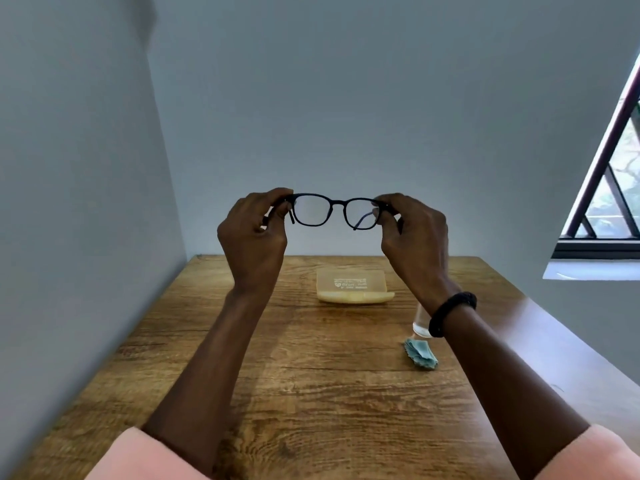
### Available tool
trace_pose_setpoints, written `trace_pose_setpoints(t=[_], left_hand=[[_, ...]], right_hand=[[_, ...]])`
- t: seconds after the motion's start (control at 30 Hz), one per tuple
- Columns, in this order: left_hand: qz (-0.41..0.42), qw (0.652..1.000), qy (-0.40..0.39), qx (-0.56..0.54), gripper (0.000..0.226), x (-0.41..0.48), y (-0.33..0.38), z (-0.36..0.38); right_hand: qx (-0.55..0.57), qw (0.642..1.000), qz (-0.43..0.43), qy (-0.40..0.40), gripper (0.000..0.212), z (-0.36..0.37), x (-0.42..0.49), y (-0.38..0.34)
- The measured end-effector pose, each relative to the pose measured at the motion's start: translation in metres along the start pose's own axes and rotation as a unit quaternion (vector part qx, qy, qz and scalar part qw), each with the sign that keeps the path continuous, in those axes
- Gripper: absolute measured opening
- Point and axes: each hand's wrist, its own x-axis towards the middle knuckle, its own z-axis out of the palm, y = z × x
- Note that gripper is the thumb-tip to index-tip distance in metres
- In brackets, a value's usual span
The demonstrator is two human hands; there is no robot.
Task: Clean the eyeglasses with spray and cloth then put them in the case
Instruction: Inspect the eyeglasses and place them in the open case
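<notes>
Both hands pinched on the eyeglasses (335,212) at the outer frame corners: left hand (254,237) on one hinge end, right hand (414,237) on the other, fingers closed around the frame, nothing else held. Glasses are raised well above the table (277,375), lenses facing the wall, level, at about eye line. Temple arms look partly folded behind the lenses, but they're thin and dark, hard to call.

Judgement: this is an inspection hold, either before spraying or a check after wiping; can't say which. To do it well, keep fingertips off the lenses, tilt the frame toward the window (609,188) light and scan for smears.

Frame: thin, matte black plastic, rounded-square rims, clear lenses. Case (351,287): pale yellow, translucent hard shell, open, printed lid, on the table below the glasses. Spray bottle (421,323): clear, mostly hidden behind the right wrist. Cloth (420,355): light blue, soft, crumpled, just beside the bottle. Table is wood-grain, smooth.
</notes>
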Motion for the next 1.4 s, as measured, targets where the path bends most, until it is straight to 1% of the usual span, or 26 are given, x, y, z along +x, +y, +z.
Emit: trace_pose_setpoints(t=[0.13,0.27,0.33,0.47,0.63,0.8,1.07,1.13,1.23,1.4], left_hand=[[-0.019,0.999,-0.012,-0.032,0.016,-0.003,0.003,0.001],[-0.078,0.993,-0.010,-0.087,0.018,-0.002,0.003,0.002],[-0.118,0.985,-0.008,-0.124,0.020,-0.002,0.005,0.004],[-0.203,0.958,-0.007,-0.202,0.018,0.000,0.008,0.005],[-0.245,0.940,-0.017,-0.237,0.017,0.003,0.006,0.006],[-0.259,0.925,-0.026,-0.276,0.023,0.003,0.009,0.005],[-0.264,0.916,-0.035,-0.298,0.024,0.004,0.014,0.004],[-0.255,0.922,-0.037,-0.290,0.020,0.004,0.013,0.004],[-0.226,0.940,-0.027,-0.253,0.016,0.002,0.009,0.004],[-0.198,0.962,-0.006,-0.189,0.020,-0.001,0.000,0.003]], right_hand=[[0.017,1.000,-0.015,0.014,0.019,0.002,0.004,0.007],[0.024,0.999,-0.028,0.022,0.021,0.004,0.005,0.008],[0.026,0.999,-0.034,0.026,0.021,0.004,0.004,0.008],[0.034,0.998,-0.044,0.033,0.019,0.003,0.004,0.007],[0.059,0.997,-0.031,0.027,0.018,0.001,0.003,0.010],[0.078,0.997,-0.016,0.014,0.016,0.004,-0.001,0.012],[0.106,0.993,-0.033,0.037,0.019,0.002,0.003,0.014],[0.110,0.993,-0.035,0.039,0.019,0.001,0.004,0.014],[0.123,0.991,-0.036,0.031,0.018,0.001,0.011,0.012],[0.141,0.990,-0.023,0.015,0.016,0.002,0.020,0.005]])
